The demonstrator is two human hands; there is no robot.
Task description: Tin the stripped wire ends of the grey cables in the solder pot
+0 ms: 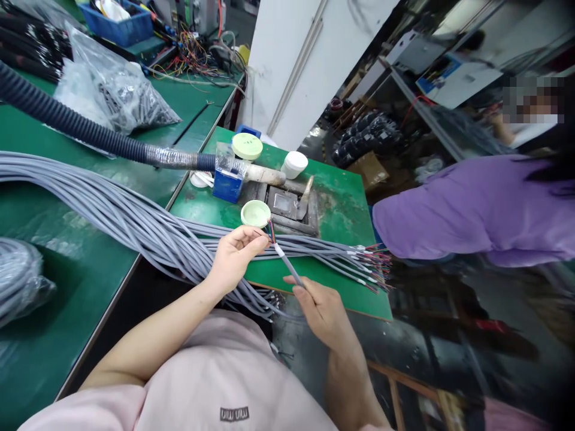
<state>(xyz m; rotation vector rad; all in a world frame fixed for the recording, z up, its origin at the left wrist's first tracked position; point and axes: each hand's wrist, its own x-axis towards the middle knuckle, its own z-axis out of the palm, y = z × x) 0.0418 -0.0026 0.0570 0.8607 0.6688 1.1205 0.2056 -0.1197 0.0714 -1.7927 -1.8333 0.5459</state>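
Head | gray cable [291, 267]: in right hand [324, 306] | wires [272, 232]: pinched by left hand [237, 257]

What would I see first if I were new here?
Probably the big bundle of grey cables, sweeping in from the left edge over the green tables, with a dark ribbed hose slanting above it in the picture. Then, in the middle, the right hand holds one grey cable while the left hand pinches coloured wires at its end. On the right, a co-worker's purple sleeve stands out.
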